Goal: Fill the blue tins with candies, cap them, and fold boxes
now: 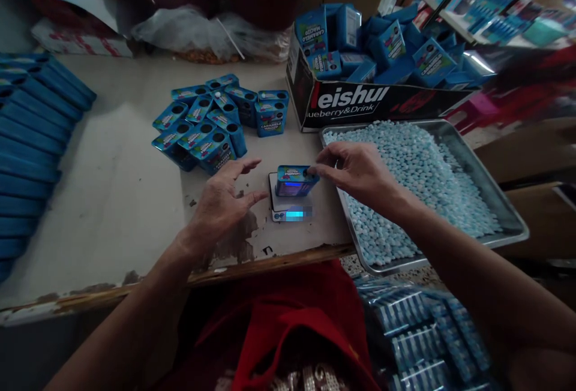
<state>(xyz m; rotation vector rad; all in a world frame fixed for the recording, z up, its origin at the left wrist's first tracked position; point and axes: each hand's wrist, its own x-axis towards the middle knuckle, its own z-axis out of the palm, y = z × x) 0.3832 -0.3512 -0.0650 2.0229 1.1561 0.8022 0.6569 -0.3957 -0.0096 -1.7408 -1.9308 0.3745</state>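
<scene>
A small blue candy tin (297,182) stands on a little digital scale (279,204) whose display glows. Just left of the scale, my left hand (225,199) is open, thumb and fingers apart, touching nothing. The fingertips of my right hand (355,169) are pinched together at the round hole in the tin's top right end; what they hold, if anything, is too small to make out. Beneath my right wrist lies a metal tray (504,223) heaped with small pale blue and white candies (405,181).
Several blue tins (202,121) stand in a cluster behind my left hand. A black carton (342,103) full of tins is at the back right. Rows of tins (36,145) line the far left. Wrapped packs (418,331) lie below the table edge (135,286).
</scene>
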